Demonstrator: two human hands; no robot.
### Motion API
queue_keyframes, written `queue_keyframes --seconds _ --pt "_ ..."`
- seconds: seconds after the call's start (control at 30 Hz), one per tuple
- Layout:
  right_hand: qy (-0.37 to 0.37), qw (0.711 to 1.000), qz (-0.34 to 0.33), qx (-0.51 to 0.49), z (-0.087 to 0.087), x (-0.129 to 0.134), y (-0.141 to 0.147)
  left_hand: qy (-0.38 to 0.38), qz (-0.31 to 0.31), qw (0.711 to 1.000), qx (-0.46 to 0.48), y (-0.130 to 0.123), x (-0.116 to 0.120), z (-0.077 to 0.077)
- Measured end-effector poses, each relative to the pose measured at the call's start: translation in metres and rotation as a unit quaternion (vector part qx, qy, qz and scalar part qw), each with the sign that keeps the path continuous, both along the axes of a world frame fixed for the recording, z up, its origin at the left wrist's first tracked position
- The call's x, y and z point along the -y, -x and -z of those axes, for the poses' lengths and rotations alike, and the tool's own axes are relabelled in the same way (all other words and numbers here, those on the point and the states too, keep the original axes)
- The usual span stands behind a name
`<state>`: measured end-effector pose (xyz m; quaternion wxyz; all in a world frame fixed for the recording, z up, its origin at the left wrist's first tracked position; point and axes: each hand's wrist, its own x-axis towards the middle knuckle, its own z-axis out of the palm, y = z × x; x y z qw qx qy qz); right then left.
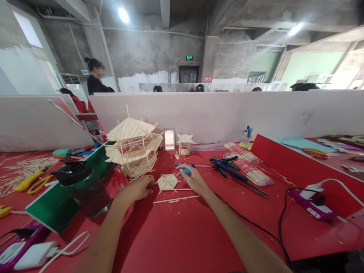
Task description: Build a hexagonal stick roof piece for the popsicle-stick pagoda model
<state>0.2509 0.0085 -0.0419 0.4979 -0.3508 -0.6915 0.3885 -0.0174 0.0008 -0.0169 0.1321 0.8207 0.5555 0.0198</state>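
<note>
My right hand (pixel 195 181) is closed around a blue hot glue gun (pixel 185 170), held just above the right edge of a small hexagonal lattice panel (pixel 167 182) of thin wooden sticks. To the panel's left, my left hand (pixel 142 187) rests low over the table with its fingers bent and apart; nothing shows between them. Loose sticks (pixel 176 199) lie in front of the panel. Behind my left hand stands a large two-tiered stick pavilion (pixel 132 146). A smaller stick pavilion (pixel 185 144) is farther back, by the partition.
Pliers (pixel 227 167) and bagged sticks (pixel 253 165) lie to the right. A dark bottle (pixel 85 189) stands at left beside a green board (pixel 54 208). A black cord (pixel 247 218) crosses the red table near a purple power strip (pixel 311 206). A white partition (pixel 216 113) runs behind.
</note>
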Motion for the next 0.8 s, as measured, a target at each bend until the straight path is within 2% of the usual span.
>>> queue_keyframes --seconds 0.1,0.23,0.37,0.5,0.8 --pt "-0.065 0.985 -0.008 0.161 -0.004 0.005 -0.005 -0.048 0.02 0.998 0.029 -0.007 0.001 -0.003" --pt "-0.062 0.963 -0.046 0.258 -0.006 0.01 -0.009 -0.082 0.071 0.987 0.116 -0.022 0.0 -0.001" --pt "-0.048 0.95 -0.08 0.299 -0.001 0.009 -0.01 -0.044 0.095 0.982 0.161 -0.03 -0.003 0.009" --pt "-0.055 0.944 -0.074 0.316 0.007 0.005 -0.01 -0.023 0.108 0.978 0.178 -0.027 -0.008 0.019" --pt "-0.08 0.941 -0.063 0.322 0.013 0.002 -0.007 0.042 0.076 0.967 0.241 -0.029 -0.014 0.024"
